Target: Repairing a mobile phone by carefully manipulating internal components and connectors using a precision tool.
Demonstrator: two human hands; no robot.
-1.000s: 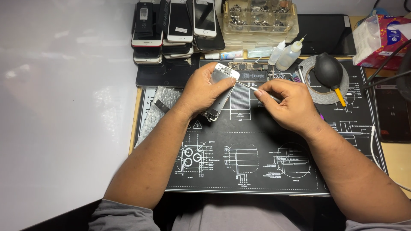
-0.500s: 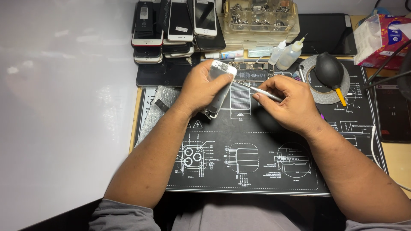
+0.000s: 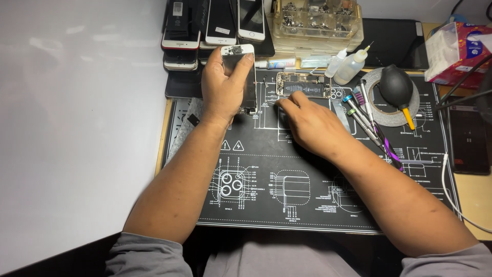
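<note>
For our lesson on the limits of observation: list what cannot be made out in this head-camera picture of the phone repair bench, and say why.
- Right hand: fingertips curl under, so any tool in its grip is hidden.
- Screen panel in left hand: its far face is turned away and the palm covers part.
- Opened phone: inner parts too small.
- Parts box: cut by the top edge; contents blurred.
- Tissue box: cut by the right edge.

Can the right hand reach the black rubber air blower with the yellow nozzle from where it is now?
Probably yes. The right hand rests on the black work mat, and only the screwdrivers lie flat between it and the black rubber air blower.
</note>
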